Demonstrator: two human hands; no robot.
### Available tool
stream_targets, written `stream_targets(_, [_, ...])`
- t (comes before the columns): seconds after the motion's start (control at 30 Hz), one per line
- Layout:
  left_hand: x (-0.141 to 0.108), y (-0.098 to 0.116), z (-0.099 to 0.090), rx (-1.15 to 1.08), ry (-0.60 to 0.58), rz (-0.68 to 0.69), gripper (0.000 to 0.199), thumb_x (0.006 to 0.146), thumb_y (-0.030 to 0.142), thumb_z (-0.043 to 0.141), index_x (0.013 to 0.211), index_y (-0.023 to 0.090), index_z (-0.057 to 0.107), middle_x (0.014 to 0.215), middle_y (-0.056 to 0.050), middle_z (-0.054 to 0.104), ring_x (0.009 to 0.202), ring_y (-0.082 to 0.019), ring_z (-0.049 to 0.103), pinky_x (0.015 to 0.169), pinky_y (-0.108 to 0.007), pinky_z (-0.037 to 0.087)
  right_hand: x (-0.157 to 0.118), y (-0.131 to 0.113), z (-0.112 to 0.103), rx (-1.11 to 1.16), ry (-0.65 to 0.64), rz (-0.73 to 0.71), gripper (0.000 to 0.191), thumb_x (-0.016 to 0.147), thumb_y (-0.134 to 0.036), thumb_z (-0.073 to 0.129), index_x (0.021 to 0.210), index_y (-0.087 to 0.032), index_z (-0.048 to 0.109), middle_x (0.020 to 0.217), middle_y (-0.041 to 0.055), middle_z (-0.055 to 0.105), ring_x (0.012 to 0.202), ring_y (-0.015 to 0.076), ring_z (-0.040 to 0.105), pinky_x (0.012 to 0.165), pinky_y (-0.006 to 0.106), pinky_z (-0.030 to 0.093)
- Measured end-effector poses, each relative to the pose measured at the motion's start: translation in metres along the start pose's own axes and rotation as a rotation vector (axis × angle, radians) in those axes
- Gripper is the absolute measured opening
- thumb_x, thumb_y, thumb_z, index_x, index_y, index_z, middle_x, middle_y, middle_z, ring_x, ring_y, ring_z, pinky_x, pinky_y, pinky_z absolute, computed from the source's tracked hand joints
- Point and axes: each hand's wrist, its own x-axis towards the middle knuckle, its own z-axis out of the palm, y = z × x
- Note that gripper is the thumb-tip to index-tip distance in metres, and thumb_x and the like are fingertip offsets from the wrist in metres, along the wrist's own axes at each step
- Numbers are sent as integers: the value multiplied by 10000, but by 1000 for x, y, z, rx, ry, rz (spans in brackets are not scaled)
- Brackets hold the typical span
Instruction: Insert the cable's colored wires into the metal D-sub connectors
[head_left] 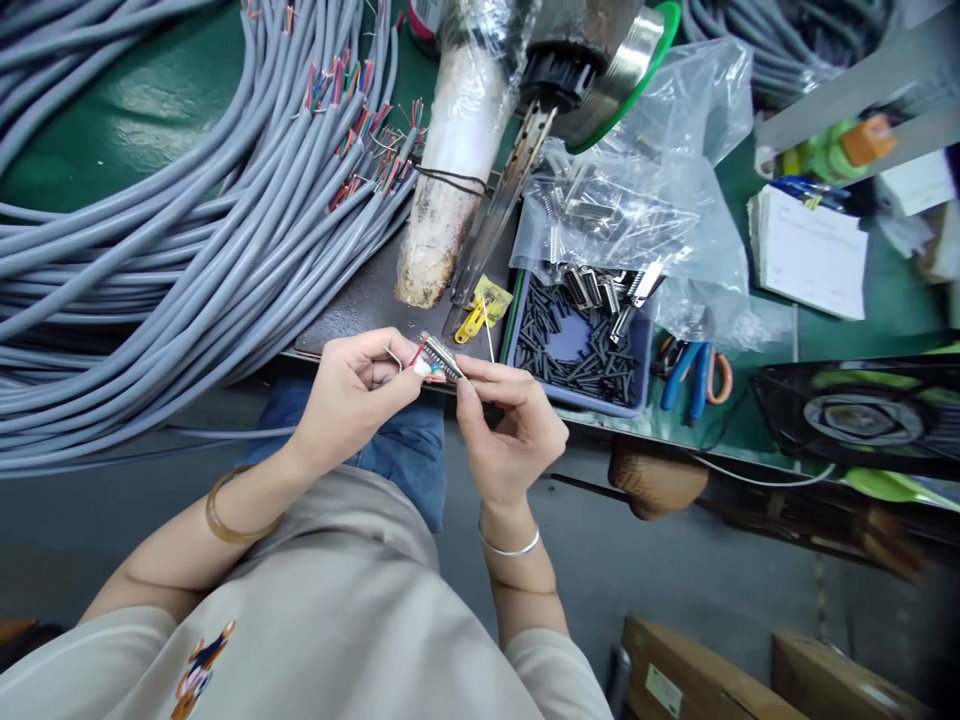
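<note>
In front of my body, my left hand [367, 385] is closed, thumb and fingers pinched around the coloured wires at the near side of a metal multi-pin connector [441, 354]. My right hand [514, 415] pinches the connector's right end between thumb and forefinger. Red, white and green wire bits show between the fingertips; their ends are partly hidden. Just beyond, a yellow tag [480, 308] lies on the dark mat [360, 310], with a thin pale rod [487, 330] by it. Above the tag, a metal soldering tip guide [506, 200] slants down beside a plastic-wrapped white tube [450, 180].
Grey cables [225, 230] with stripped ends fill the left. A blue bin [641, 385] holds black sleeves and connectors, under a clear bag [660, 220]. Pliers [694, 375], a paper pad [810, 250], a black fan [862, 415] and a solder spool [615, 80] surround it.
</note>
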Motion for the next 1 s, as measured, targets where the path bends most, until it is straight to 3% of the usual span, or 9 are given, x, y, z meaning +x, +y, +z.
stream_targets(0.13, [3,-2,4,47,75,59,133,731,184,726,638,156,635,683,-10,702,565,-76,579,530,-163,484,2,1,3,-112,24,-147,190,879,-58,727,900,-218,626,1055,62,829,878,157,804,762,256,650])
stream_targets(0.2, [5,-2,5,65,81,67,140,726,179,714,627,158,617,676,-3,686,609,-90,611,585,-174,520,3,2,3,-135,25,-171,201,877,-56,727,905,-222,617,1056,65,830,873,159,805,754,258,653])
stream_targets(0.47, [11,0,3,57,74,67,133,727,190,720,631,160,633,679,-3,699,483,-51,497,463,-159,418,7,11,6,-43,0,-132,184,905,-78,702,921,-238,613,1086,55,819,879,169,801,738,290,670])
stream_targets(0.73, [12,0,4,105,103,138,144,743,174,724,627,158,640,678,-3,694,579,-84,619,545,-160,505,7,11,8,-71,26,-155,176,904,-91,717,923,-237,619,1084,48,824,907,177,809,749,288,673])
stream_targets(1.0, [11,3,4,101,96,145,149,759,176,735,641,158,646,716,-17,720,602,-88,642,562,-165,530,11,5,5,-147,23,-195,179,883,-85,748,925,-227,647,1070,53,829,901,170,805,788,284,666])
